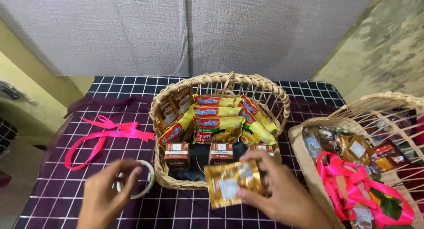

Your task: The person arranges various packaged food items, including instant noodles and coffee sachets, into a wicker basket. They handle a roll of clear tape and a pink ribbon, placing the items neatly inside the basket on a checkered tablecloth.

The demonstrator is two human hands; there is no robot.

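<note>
The wicker basket (221,85) is partly filled; a gold packet (229,182) is gripped by the right hand (276,189), and the tape roll (148,178) is touched by the half-open left hand (106,193).

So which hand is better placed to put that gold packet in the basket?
Probably the right hand: it holds the gold packet at the basket rim. The left hand is over the tape roll.

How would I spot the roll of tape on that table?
Start at the middle wicker basket on the checked tablecloth. Beside its front left corner lies the tape roll, under the left hand. It is a clear ring, unlike the pink ribbon beyond.
</note>
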